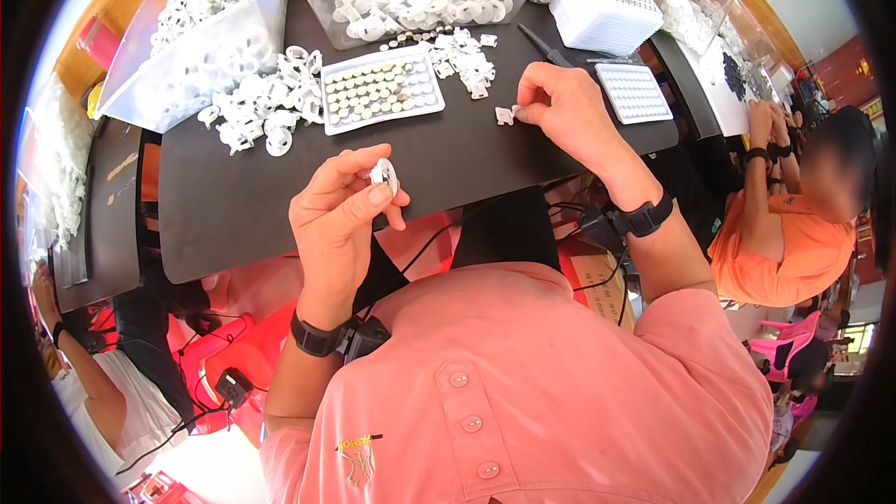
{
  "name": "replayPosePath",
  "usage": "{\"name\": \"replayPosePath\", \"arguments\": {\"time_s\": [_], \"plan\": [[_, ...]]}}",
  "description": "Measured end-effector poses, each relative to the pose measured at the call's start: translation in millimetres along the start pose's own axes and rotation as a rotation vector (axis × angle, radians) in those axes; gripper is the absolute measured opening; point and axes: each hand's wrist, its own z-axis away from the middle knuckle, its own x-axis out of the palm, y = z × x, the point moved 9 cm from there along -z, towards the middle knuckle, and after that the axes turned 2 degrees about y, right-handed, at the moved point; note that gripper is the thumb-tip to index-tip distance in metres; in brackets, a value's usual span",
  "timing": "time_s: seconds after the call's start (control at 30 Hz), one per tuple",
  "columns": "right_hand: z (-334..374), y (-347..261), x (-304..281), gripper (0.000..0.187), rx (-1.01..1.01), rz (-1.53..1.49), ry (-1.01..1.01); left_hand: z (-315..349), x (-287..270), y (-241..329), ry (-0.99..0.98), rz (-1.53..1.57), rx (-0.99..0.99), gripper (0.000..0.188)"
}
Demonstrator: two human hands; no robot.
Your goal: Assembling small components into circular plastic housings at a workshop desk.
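Between the thumb and fingers of my left hand (338, 201) is a small round white plastic part (384, 174), held above the table's near edge. My right hand (571, 112) pinches a small white plastic clip (505, 116) low over the dark table. A white tray (329, 127) with rows of small round yellowish discs (369, 93) lies between my hands, farther back. Left of it is a heap of white ring-shaped parts (271, 103). A pile of small white clips (464, 58) lies on the tray's right.
Clear plastic bins (201, 65) full of white parts stand at the back. A white gridded tray (635, 91), a stack of similar trays (607, 14) and black tweezers (543, 45) are at right. A co-worker in orange (779, 243) sits at right; another person's arm (89, 364) shows at left.
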Motion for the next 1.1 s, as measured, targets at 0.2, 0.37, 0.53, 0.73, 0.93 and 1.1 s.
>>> {"name": "replayPosePath", "arguments": {"time_s": [0.2, 0.37, 0.53, 0.73, 0.93, 1.1], "plan": [[7, 17, -6, 0.009, 0.105, -0.46, 0.055, 0, -1, -1, 0.002, 0.002, 0.001, 0.035], [37, -18, -8, 0.012, -0.122, -0.164, 0.28, -3, 1, -1, 0.005, -0.013, -0.004, 0.035], [58, -34, -8, 0.016, -0.262, -0.019, 0.379, -2, 1, 1, 0.0, -0.018, 0.002, 0.035], [44, -32, -20, 0.006, -0.285, 0.005, 0.372, -1, 2, 0, -0.008, -0.014, 0.017, 0.035], [19, -28, 0, 0.011, -0.318, 0.237, 0.222, 0, 2, 1, -0.005, -0.005, 0.02, 0.035], [19, -25, -13, 0.003, -0.299, 0.177, 0.206, 1, 1, 2, -0.004, -0.002, 0.022, 0.035]]}}
